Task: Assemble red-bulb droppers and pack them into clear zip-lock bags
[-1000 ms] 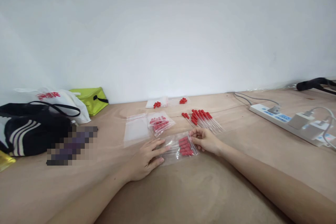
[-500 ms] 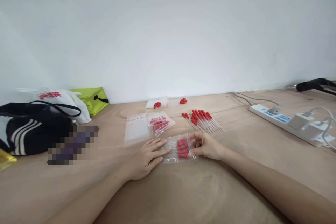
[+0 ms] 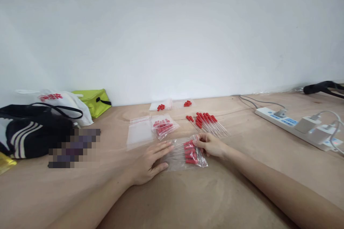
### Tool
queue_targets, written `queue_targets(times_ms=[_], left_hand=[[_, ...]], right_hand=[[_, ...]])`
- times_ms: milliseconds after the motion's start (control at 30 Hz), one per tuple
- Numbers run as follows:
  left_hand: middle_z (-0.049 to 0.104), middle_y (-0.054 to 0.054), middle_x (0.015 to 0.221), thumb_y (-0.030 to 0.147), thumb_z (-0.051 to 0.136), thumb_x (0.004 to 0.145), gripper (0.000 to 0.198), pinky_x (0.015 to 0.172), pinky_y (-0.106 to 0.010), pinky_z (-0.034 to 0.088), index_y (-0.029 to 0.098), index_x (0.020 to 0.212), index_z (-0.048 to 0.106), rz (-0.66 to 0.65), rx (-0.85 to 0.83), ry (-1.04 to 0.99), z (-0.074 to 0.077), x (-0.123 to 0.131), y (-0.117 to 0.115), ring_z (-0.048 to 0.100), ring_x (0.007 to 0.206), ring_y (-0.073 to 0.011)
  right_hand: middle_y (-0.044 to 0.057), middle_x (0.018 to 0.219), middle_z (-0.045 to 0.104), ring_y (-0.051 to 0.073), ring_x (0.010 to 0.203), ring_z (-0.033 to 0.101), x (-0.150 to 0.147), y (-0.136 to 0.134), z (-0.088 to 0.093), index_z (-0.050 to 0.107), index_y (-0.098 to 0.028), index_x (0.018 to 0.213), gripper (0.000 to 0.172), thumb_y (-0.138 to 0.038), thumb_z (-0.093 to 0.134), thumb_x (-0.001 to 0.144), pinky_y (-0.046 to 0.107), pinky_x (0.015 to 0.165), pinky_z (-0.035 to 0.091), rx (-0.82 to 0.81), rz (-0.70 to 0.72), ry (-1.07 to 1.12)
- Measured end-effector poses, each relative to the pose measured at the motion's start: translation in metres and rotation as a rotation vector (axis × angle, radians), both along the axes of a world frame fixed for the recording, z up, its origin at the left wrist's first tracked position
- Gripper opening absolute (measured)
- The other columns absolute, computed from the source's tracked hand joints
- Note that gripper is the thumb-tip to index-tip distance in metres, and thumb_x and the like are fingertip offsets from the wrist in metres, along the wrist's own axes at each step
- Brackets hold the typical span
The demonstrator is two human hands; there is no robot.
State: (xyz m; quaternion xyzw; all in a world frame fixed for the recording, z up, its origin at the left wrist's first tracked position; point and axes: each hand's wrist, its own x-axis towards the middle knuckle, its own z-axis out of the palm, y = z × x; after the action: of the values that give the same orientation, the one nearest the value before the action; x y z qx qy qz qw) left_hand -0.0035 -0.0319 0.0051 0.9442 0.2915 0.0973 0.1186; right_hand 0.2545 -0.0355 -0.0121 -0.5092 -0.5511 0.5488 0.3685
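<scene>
Here we are at the table [image 3: 166, 200], and our left hand [image 3: 152, 159] lies palm down, its grip slack, fingers stretched out and spread, the fingertips resting on the left end of a clear bag [image 3: 174, 163]. Over on the other side our right hand [image 3: 211, 145] has its grip pinched tight, thumb against fingers, and yes, it has hold of the bag's upper right corner by the zip edge. The bag itself lies right in front of us between both hands, with a row of droppers [image 3: 190, 154] inside, red bulbs towards the right, pale stems towards the left. Just beyond it we spot a second bag [image 3: 164, 127], also with red bulbs in it, overlapping a flat bag [image 3: 139, 132] on its left. Beyond our right hand, loose droppers [image 3: 208, 120] fan out on the table, bulbs towards the wall [image 3: 172, 35], stems slanting back towards us. Right at the back, near that wall, we have two little heaps of red caps, a left heap [image 3: 161, 107] and a right heap [image 3: 187, 103], each on clear plastic. Off to the right, a white power strip [image 3: 279, 117] carries plugs; far left, a black bag [image 3: 34, 132] sits by a lime box [image 3: 88, 101].
</scene>
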Motion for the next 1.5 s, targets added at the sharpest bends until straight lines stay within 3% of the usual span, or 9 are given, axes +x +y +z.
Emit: queue_targets(times_ms=[167, 400, 600, 833, 1100, 1200, 1267, 1400, 1500], left_hand=[[0.048, -0.007, 0.125, 0.034, 0.039, 0.086, 0.038, 0.096, -0.038, 0.035, 0.022, 0.120, 0.046, 0.278, 0.196, -0.184, -0.005, -0.005, 0.007, 0.042, 0.115, -0.0215], [0.050, -0.014, 0.122, 0.042, 0.044, 0.077, 0.051, 0.097, -0.041, 0.033, 0.011, 0.116, 0.050, 0.680, 0.345, -0.097, -0.016, -0.041, 0.045, 0.043, 0.114, -0.0272], [0.047, -0.012, 0.126, 0.044, 0.035, 0.081, 0.051, 0.099, -0.035, 0.032, 0.011, 0.116, 0.053, 0.690, 0.123, 0.088, -0.011, -0.050, 0.049, 0.042, 0.118, -0.0231], [0.052, -0.006, 0.122, 0.036, 0.029, 0.085, 0.042, 0.092, -0.036, 0.039, 0.019, 0.106, 0.061, 0.767, 0.147, 0.106, -0.004, -0.047, 0.042, 0.048, 0.113, -0.0242], [0.065, -0.004, 0.103, 0.046, 0.028, 0.083, 0.048, 0.077, -0.030, 0.047, 0.017, 0.103, 0.062, 0.949, 0.167, -0.349, -0.007, -0.055, 0.050, 0.056, 0.102, -0.0247], [0.063, -0.005, 0.107, 0.053, 0.029, 0.082, 0.055, 0.085, -0.032, 0.045, 0.014, 0.105, 0.060, 0.860, 0.231, -0.604, -0.004, -0.050, 0.041, 0.054, 0.103, -0.0241], [0.061, -0.006, 0.109, 0.054, 0.031, 0.083, 0.054, 0.090, -0.035, 0.041, 0.015, 0.104, 0.061, 0.661, 0.207, -0.663, 0.001, -0.040, 0.029, 0.053, 0.105, -0.0236], [0.061, -0.005, 0.110, 0.040, 0.031, 0.089, 0.039, 0.094, -0.039, 0.038, 0.022, 0.108, 0.060, 0.015, -0.005, -0.371, 0.008, -0.013, 0.000, 0.050, 0.108, -0.0214], [0.056, -0.002, 0.118, 0.032, 0.037, 0.088, 0.031, 0.097, -0.042, 0.033, 0.029, 0.112, 0.056, -0.117, 0.035, -0.183, 0.005, 0.002, -0.008, 0.042, 0.116, -0.0219]], right_hand=[[0.000, 0.063, 0.062, 0.011, 0.053, 0.057, 0.017, 0.003, 0.005, 0.055, -0.017, 0.074, 0.017, -0.032, 0.062, 0.068, 0.023, 0.050, 0.047, -0.076, -0.080, 0.374], [0.004, 0.072, 0.066, 0.015, 0.069, 0.062, 0.028, 0.025, 0.021, 0.058, -0.017, 0.078, 0.010, -0.020, 0.048, 0.078, 0.025, 0.064, 0.052, 0.020, -0.384, 0.618], [-0.002, 0.063, 0.057, 0.007, 0.058, 0.056, -0.018, 0.058, 0.014, 0.047, -0.020, 0.067, 0.013, -0.012, 0.048, 0.078, 0.018, 0.065, 0.052, -0.029, -0.519, 0.780], [-0.004, 0.056, 0.049, 0.007, 0.054, 0.053, -0.057, 0.077, -0.001, 0.043, -0.021, 0.067, 0.016, -0.010, 0.047, 0.077, 0.021, 0.062, 0.054, -0.127, -0.492, 0.697], [-0.001, 0.055, 0.054, 0.008, 0.052, 0.055, -0.047, 0.046, 0.000, 0.048, -0.018, 0.063, 0.014, -0.009, 0.056, 0.070, 0.020, 0.054, 0.053, -0.205, -0.316, 0.544], [0.001, 0.058, 0.058, 0.008, 0.052, 0.057, -0.039, 0.024, 0.000, 0.051, -0.016, 0.064, 0.012, -0.013, 0.062, 0.066, 0.020, 0.053, 0.051, -0.190, -0.204, 0.514], [0.000, 0.061, 0.059, 0.008, 0.053, 0.058, -0.031, 0.009, -0.003, 0.051, -0.016, 0.069, 0.016, -0.020, 0.066, 0.064, 0.020, 0.054, 0.049, -0.132, -0.100, 0.482], [-0.002, 0.064, 0.057, 0.008, 0.052, 0.054, -0.009, -0.015, -0.013, 0.050, -0.017, 0.074, 0.029, -0.040, 0.064, 0.064, 0.021, 0.050, 0.045, 0.072, -0.115, 0.294], [-0.003, 0.059, 0.052, 0.009, 0.048, 0.048, 0.008, -0.023, -0.018, 0.051, -0.018, 0.072, 0.024, -0.041, 0.055, 0.071, 0.023, 0.047, 0.039, 0.278, -0.231, -0.048]])
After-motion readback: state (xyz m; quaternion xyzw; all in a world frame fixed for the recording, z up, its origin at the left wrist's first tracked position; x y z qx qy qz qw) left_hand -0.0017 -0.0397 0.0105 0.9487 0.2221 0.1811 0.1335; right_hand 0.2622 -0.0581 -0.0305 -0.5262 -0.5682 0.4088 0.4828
